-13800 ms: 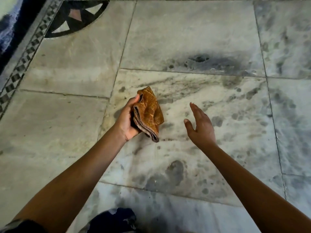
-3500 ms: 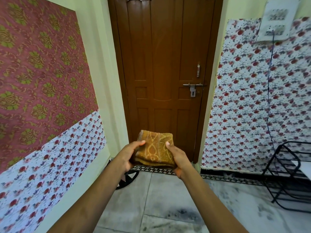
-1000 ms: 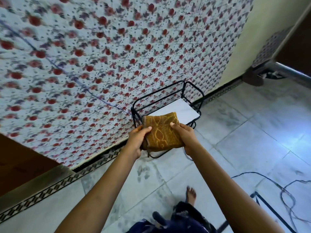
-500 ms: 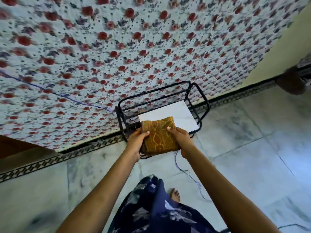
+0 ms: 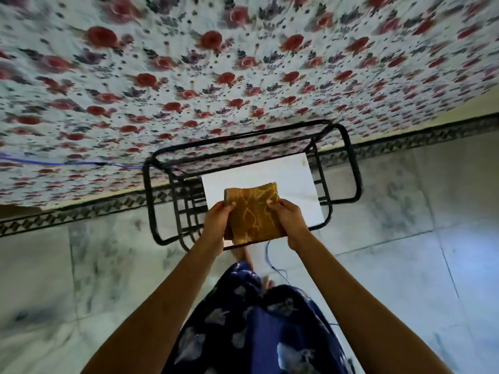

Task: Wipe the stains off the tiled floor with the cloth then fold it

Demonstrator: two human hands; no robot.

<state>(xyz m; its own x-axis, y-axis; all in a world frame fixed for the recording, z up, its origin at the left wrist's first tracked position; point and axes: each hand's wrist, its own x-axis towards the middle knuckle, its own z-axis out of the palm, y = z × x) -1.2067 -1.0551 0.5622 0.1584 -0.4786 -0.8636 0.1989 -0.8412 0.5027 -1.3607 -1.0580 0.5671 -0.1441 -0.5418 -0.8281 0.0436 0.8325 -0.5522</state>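
Note:
A folded orange-brown patterned cloth (image 5: 253,211) is held flat between both hands at the centre of the head view. My left hand (image 5: 216,221) grips its left edge with the thumb on top. My right hand (image 5: 289,217) grips the right edge the same way. The cloth hovers over the near part of a white board (image 5: 286,179) that lies on a black metal rack (image 5: 348,168). Whether the cloth touches the board cannot be told. The grey marble tiled floor (image 5: 399,238) spreads around the rack, with dark smudges on several tiles.
The rack stands against a wall covered in red-flower paper (image 5: 216,76), above a patterned black border strip (image 5: 81,211). A blue wire (image 5: 270,257) runs from the wall past the rack to the floor. My blue floral garment (image 5: 253,325) and bare toes (image 5: 266,282) fill the lower centre.
The view has tilted down and closed in on the rack. Both hands have carried the folded cloth forward, so it now sits over the white board.

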